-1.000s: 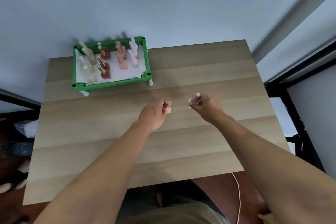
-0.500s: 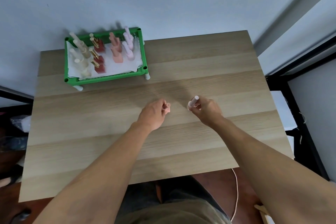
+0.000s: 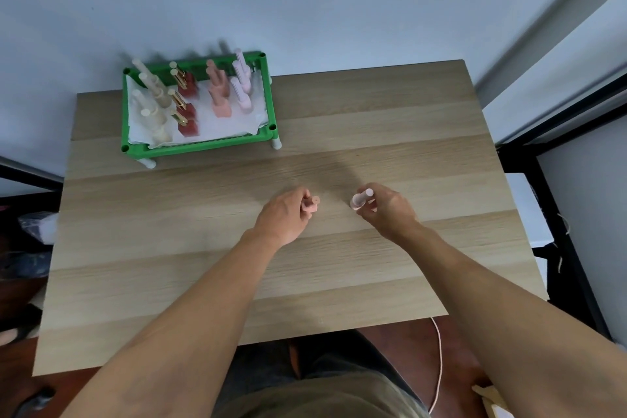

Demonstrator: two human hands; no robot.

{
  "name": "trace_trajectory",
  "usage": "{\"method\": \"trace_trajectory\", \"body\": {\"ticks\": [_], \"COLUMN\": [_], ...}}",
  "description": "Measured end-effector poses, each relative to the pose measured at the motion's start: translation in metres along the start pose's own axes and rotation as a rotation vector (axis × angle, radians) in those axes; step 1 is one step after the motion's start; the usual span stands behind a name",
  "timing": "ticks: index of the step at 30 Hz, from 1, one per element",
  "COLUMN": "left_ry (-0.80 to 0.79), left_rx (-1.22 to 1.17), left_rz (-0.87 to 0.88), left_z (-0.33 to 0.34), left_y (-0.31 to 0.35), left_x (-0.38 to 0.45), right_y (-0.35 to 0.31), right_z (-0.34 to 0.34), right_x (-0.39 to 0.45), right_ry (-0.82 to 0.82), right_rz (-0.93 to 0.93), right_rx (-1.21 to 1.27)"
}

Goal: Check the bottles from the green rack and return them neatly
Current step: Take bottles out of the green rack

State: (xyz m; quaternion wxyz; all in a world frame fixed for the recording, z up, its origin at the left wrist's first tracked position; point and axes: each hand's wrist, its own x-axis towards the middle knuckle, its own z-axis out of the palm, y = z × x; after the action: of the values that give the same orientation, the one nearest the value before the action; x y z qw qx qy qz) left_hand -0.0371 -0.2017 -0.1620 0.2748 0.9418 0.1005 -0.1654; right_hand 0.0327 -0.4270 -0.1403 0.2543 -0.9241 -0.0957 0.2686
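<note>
A green rack (image 3: pixel 200 146) lined with white paper stands at the table's far left and holds several upright bottles: cream, dark red with gold caps, salmon pink and pale pink. Over the middle of the wooden table (image 3: pixel 373 132), my left hand (image 3: pixel 285 214) is closed around a small salmon-pink bottle (image 3: pixel 311 205), whose open neck points right. A hand's width to the right, my right hand (image 3: pixel 386 209) grips the bottle's pale pink cap (image 3: pixel 360 198), with its rounded end pointing up and to the right. Bottle and cap are apart.
A black metal frame (image 3: pixel 556 180) stands to the right of the table. A thin pink cable (image 3: pixel 439 363) hangs below the near edge. Clutter lies on the floor at the left. A pale wall runs behind the table.
Both hands have stayed almost still over the table's middle, bottle and cap still apart. The view has shifted slightly, so the rack sits a little differently in the frame.
</note>
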Motion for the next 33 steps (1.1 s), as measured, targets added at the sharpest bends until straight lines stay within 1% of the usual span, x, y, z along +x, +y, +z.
{"method": "trace_trajectory", "body": {"ticks": [3, 6, 10, 15, 19, 24, 29, 33], "left_ry": [-0.039, -0.056, -0.012, 0.076, 0.124, 0.194, 0.251, 0.271], "left_rx": [0.025, 0.065, 0.111, 0.142, 0.131, 0.126, 0.132, 0.162], "left_rz": [-0.019, -0.049, -0.059, -0.060, -0.078, -0.177, -0.235, -0.293], "left_z": [-0.010, -0.027, -0.058, -0.101, -0.132, -0.166, -0.188, -0.202], "left_y": [0.001, 0.002, 0.001, -0.007, -0.024, -0.063, -0.106, -0.135], "left_x": [0.000, 0.001, 0.001, -0.005, -0.018, -0.038, -0.048, -0.045], "right_y": [0.001, -0.001, -0.023, -0.068, -0.107, -0.160, -0.203, -0.229], "right_z": [-0.013, -0.031, -0.057, -0.072, -0.064, -0.039, -0.013, 0.004], "right_x": [0.006, 0.016, 0.032, 0.046, 0.053, 0.061, 0.068, 0.078], "right_ry": [-0.027, 0.007, 0.036, 0.049, 0.028, 0.000, -0.012, -0.026], "right_rz": [-0.004, 0.006, -0.022, -0.162, -0.268, -0.354, -0.381, -0.364], "right_rx": [-0.066, -0.093, -0.106, -0.088, -0.059, -0.045, -0.063, -0.059]}}
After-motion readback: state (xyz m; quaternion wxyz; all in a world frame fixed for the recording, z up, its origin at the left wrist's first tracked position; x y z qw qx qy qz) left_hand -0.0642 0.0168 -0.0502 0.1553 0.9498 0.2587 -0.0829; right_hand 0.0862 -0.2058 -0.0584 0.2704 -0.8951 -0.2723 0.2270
